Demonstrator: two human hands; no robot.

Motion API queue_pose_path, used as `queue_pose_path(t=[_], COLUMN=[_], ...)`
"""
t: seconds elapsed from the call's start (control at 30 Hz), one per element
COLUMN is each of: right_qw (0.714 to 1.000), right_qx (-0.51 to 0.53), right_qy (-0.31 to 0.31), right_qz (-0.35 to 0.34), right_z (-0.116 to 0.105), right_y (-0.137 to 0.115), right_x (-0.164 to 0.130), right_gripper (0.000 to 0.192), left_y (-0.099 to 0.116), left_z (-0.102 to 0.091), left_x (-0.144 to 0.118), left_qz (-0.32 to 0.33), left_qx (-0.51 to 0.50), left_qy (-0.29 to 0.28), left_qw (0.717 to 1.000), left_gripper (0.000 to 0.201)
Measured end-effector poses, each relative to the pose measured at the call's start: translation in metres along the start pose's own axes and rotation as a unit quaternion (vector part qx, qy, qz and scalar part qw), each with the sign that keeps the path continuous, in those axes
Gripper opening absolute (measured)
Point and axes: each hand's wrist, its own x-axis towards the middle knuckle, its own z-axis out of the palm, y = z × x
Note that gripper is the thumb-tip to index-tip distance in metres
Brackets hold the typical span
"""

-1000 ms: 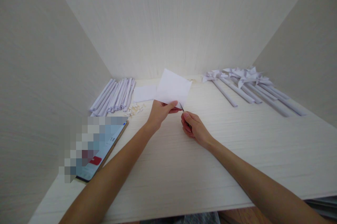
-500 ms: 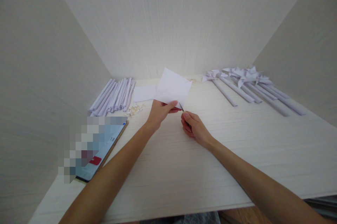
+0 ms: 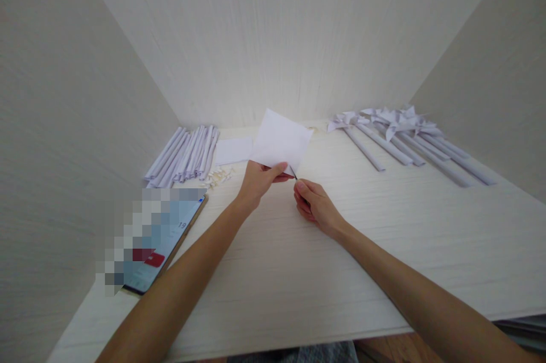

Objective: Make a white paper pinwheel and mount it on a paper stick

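My left hand (image 3: 259,182) pinches the near edge of a white paper square (image 3: 280,140) and holds it tilted up above the table (image 3: 384,249). My right hand (image 3: 314,206) grips small scissors (image 3: 293,172); only their dark blades show, with the tip at the paper's lower corner, right by my left thumb. The handles are hidden inside my fingers.
A row of rolled white paper sticks (image 3: 185,155) lies at the back left, with a flat white sheet (image 3: 234,150) and small pale pieces (image 3: 218,177) beside it. Several paper pinwheels on sticks (image 3: 396,135) lie at the back right. A phone (image 3: 160,240) rests near the left wall.
The paper has tipped very slightly. Both hands stay almost in place, with the scissor blades at the same corner.
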Motion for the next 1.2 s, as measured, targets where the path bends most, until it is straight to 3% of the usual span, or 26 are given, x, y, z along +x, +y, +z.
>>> queue_pose_path(t=[1.2], right_qw=[1.000], right_qx=[0.010], right_qy=[0.011], right_qz=[-0.002], right_z=[0.0029], right_y=[-0.0035], right_x=[-0.0013], right_gripper=[0.037], left_y=[-0.0005], left_z=[0.0026], left_x=[-0.0025], left_qz=[-0.012], left_qx=[-0.018], left_qy=[-0.009], left_qw=[1.000], left_gripper=[0.017])
